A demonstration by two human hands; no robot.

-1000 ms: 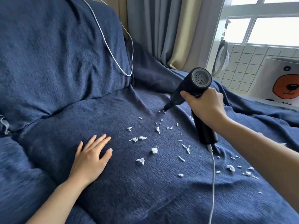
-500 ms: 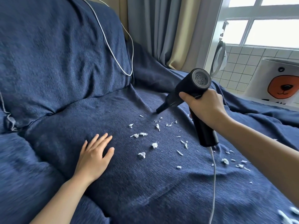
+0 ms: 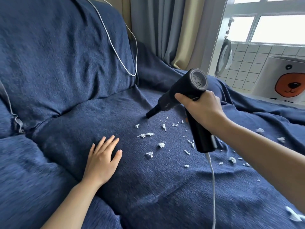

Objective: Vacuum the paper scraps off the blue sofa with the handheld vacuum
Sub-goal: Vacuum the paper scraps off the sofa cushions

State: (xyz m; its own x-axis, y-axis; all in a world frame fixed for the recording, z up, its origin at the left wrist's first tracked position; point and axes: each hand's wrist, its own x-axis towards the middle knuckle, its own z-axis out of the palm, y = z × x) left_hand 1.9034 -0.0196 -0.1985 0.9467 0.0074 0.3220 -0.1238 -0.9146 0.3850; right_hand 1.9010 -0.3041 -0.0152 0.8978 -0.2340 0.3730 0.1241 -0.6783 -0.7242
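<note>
My right hand (image 3: 202, 109) grips the handle of a black handheld vacuum (image 3: 183, 93). Its narrow nozzle (image 3: 151, 113) points down-left and its tip touches the blue sofa seat (image 3: 115, 113), just beyond the far edge of the scraps. Several white paper scraps (image 3: 162, 144) lie scattered on the seat below and right of the nozzle, and more lie under my right forearm. My left hand (image 3: 103, 158) rests flat on the seat with fingers spread, left of the scraps.
A white cord (image 3: 212, 182) hangs from the vacuum's handle across the seat. Another white cable (image 3: 115, 48) loops over the sofa backrest. Curtains (image 3: 165, 28) hang behind; a white bin with a bear face (image 3: 283, 81) stands at right by a tiled wall.
The vacuum nozzle has swept left and slightly away across the seat, past the far scraps. The small scraps at its earlier spot no longer show. My left hand has stayed flat.
</note>
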